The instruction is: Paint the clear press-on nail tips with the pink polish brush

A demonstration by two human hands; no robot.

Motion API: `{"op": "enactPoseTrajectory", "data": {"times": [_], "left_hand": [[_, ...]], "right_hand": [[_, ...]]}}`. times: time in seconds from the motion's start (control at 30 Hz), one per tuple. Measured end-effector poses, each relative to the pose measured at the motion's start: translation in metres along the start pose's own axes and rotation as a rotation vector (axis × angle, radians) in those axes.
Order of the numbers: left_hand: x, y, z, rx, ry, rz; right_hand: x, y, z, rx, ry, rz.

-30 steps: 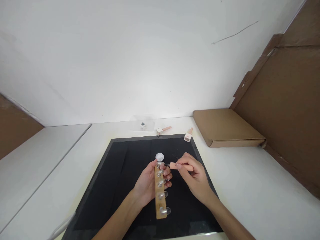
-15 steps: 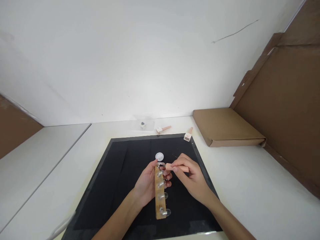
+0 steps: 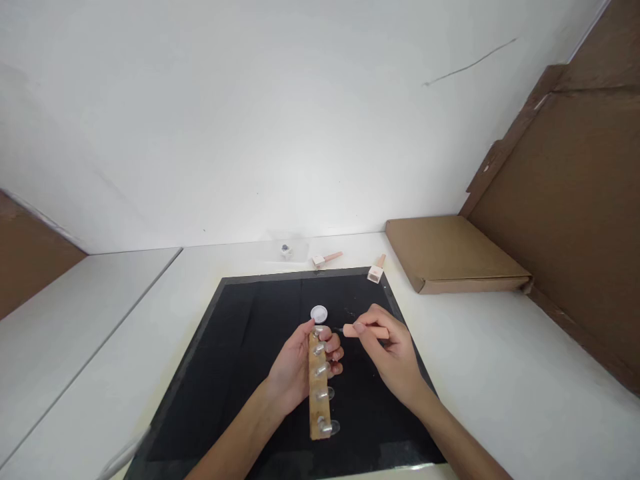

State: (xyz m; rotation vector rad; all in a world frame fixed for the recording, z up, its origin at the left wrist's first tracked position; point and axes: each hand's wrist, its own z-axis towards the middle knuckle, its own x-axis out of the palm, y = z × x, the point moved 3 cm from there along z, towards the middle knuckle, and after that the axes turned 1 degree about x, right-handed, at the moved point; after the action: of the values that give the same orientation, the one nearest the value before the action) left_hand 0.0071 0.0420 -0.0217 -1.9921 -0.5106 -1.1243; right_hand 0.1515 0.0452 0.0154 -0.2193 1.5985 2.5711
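Note:
My left hand (image 3: 296,363) is closed around the upper part of a narrow wooden strip (image 3: 319,407), its fingers curled behind. Several clear false nail tips (image 3: 326,393) stick out along the strip's right side. Between the fingers of my right hand (image 3: 390,353) is a nail polish brush (image 3: 367,331) with a peach handle. Its dark bristle end points left, a small gap away from the topmost nail tip. Just beyond the strip's far end lies a small round white dish (image 3: 319,313).
A black mat (image 3: 240,373) lies under my hands. Behind it are a nail polish bottle (image 3: 327,259) and a clear plastic tray (image 3: 295,251); another polish bottle (image 3: 376,270) touches its far right corner. A flat cardboard box (image 3: 455,253) sits at right.
My right hand has drawn the brush to the right, away from the topmost nail tip. My left hand and the strip have barely shifted.

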Motion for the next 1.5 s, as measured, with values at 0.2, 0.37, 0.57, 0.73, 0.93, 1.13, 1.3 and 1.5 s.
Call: {"op": "enactPoseTrajectory", "data": {"times": [0.2,0.37,0.57,0.73,0.93,1.13,1.3,1.5], "left_hand": [[-0.0028,-0.0003,0.0010,0.005,0.005,0.004],[-0.0022,-0.0003,0.0007,0.001,0.009,-0.010],[-0.0027,-0.0007,0.0002,0.002,0.003,-0.018],[-0.0011,-0.0003,-0.0002,0.004,-0.008,-0.010],[-0.0003,-0.0006,0.0000,0.004,-0.006,-0.012],[-0.0010,-0.0007,-0.0002,0.004,-0.001,-0.012],[0.0002,-0.0010,-0.0003,0.006,-0.007,-0.012],[-0.0006,-0.0011,0.0010,0.003,-0.006,-0.008]], "right_hand": [[0.0003,0.0011,0.0002,-0.003,0.004,0.004],[0.0005,0.0000,0.0005,-0.013,-0.003,0.004],[-0.0002,-0.0003,-0.0006,-0.009,-0.007,0.005],[-0.0003,-0.0005,-0.0003,-0.021,-0.002,-0.002],[-0.0002,-0.0004,0.0002,-0.024,-0.003,-0.002],[0.0002,0.0001,0.0005,-0.025,-0.004,-0.005],[0.0003,0.0003,0.0005,-0.023,-0.011,-0.018],[0.0001,-0.0017,-0.0004,-0.014,-0.014,-0.014]]}}
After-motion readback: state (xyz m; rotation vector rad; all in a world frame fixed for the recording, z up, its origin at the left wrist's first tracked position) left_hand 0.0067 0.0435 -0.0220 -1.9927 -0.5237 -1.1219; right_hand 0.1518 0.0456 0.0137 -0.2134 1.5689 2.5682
